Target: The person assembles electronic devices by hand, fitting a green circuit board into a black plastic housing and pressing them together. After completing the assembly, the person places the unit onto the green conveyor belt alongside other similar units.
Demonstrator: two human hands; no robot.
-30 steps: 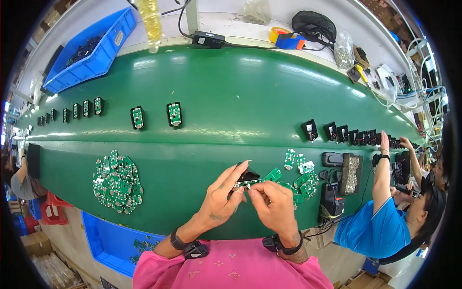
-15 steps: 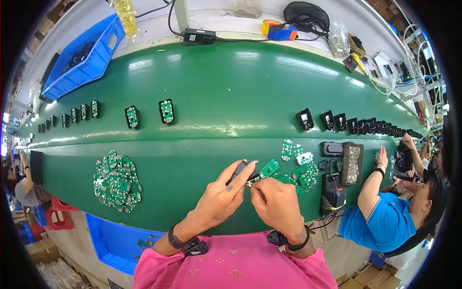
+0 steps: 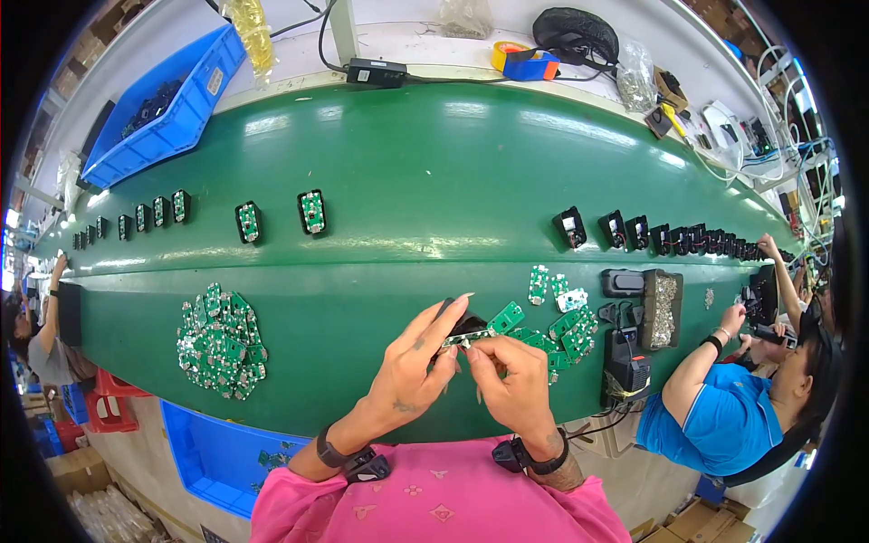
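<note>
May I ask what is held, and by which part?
The left hand holds a black case by its left side; whether the right hand grips is unclear.

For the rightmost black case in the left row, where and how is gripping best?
I would grip the black case by its long sides, from above: both are free of neighbours, and the green board lies exposed on top.

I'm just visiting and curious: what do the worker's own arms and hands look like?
The loose sleeves are pink. Each wrist wears a dark band with a small black box. Dark tattoos mark the left hand and right forearm.
</note>
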